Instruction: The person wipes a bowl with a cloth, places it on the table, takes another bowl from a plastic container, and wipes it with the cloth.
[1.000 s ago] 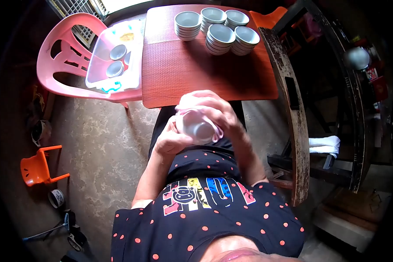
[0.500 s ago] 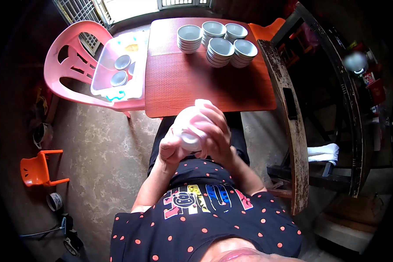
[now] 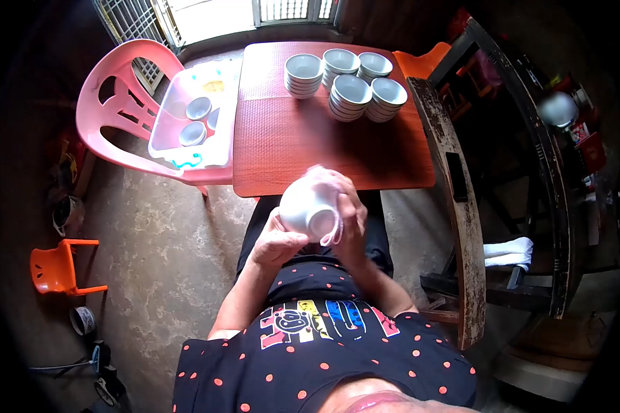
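A white bowl (image 3: 297,206) is held in front of my body, tipped so that its outside and foot ring face me. My left hand (image 3: 277,242) is closed on its left side, thumb near the foot. Pressed to the bowl's right side, my right hand (image 3: 351,217) is closed on a pale pink cloth (image 3: 339,228), whose looped edge hangs beside the foot. The bowl's inside is hidden from me. Beyond my hands, on the red table (image 3: 275,155), stand several stacks of similar bowls (image 3: 352,89).
A clear plastic tub (image 3: 220,148) with a few bowls rests on a pink chair (image 3: 93,110) left of the table. A worn wooden bench (image 3: 455,227) runs along the right side. On the floor at left is a small orange chair (image 3: 54,268).
The bowl has turned so more of its side and foot show. My right hand with the cloth has shifted to its right side. The view has tilted slightly, lowering the table in frame.
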`<control>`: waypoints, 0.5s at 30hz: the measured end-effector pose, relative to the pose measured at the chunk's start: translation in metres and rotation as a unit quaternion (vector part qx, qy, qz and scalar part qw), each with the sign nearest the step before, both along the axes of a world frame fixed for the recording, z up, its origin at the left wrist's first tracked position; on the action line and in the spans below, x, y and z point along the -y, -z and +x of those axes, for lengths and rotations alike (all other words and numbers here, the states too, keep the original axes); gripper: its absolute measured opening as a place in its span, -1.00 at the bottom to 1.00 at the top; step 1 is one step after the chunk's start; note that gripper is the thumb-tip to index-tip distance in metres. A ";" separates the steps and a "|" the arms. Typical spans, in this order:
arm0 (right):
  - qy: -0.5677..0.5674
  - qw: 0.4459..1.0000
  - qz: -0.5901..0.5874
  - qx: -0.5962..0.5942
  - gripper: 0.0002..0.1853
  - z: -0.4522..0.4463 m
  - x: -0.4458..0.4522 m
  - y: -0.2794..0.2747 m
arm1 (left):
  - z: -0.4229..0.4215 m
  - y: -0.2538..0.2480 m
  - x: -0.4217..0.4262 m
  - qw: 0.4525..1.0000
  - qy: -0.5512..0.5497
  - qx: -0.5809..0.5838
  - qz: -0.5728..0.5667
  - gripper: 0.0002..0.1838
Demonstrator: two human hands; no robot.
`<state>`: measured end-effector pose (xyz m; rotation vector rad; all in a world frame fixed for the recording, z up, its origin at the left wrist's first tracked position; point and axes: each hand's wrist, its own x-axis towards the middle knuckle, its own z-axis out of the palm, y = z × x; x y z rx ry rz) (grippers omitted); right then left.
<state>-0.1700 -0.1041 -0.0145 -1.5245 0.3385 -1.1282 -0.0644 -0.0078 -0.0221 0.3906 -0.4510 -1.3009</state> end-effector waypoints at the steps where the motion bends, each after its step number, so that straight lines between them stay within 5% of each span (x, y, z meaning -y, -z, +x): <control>1: 0.151 0.965 -0.186 -0.109 -0.30 -0.003 -0.016 0.012 | -0.002 -0.005 0.002 0.999 -0.022 0.026 0.015 -0.45; 3: 0.036 0.977 0.202 0.065 -0.43 0.014 -0.025 0.001 | 0.010 0.007 0.000 0.971 0.013 0.220 0.088 -0.38; 4: 0.073 0.984 -0.148 -0.069 -0.24 -0.001 -0.004 0.002 | 0.009 0.001 0.001 0.967 0.023 0.235 0.094 -0.48; 5: -0.086 0.989 0.122 -0.012 -0.46 -0.001 0.006 -0.005 | 0.011 0.005 0.000 0.960 0.033 0.271 0.061 -0.51; 6: -0.058 0.971 -0.210 -0.099 -0.57 -0.002 0.021 -0.017 | 0.014 0.014 0.001 0.951 0.043 0.305 0.028 -0.53; 7: -0.022 0.837 -0.518 -0.175 -0.67 -0.003 0.028 -0.032 | 0.015 0.019 0.001 0.940 0.051 0.338 -0.006 -0.56; 8: -0.045 0.866 -0.440 -0.234 -0.77 0.000 0.010 -0.053 | -0.012 -0.003 0.005 0.934 -0.165 0.315 0.030 -0.67; 11: -0.042 0.841 -0.516 -0.157 -0.80 0.006 0.023 -0.040 | 0.000 0.002 -0.002 0.913 -0.038 0.399 0.072 -0.75; 12: -0.092 0.897 -0.414 -0.123 -0.81 0.007 0.036 -0.029 | 0.007 0.003 -0.004 0.895 0.006 0.441 0.070 -0.80; 13: -0.210 0.969 0.049 -0.120 -0.77 0.003 0.031 -0.020 | -0.001 0.003 -0.002 0.901 -0.019 0.430 0.045 -0.87; 15: -0.289 0.928 0.231 0.038 -0.68 0.005 0.036 0.022 | -0.003 0.018 -0.001 0.875 -0.029 0.483 0.030 -0.84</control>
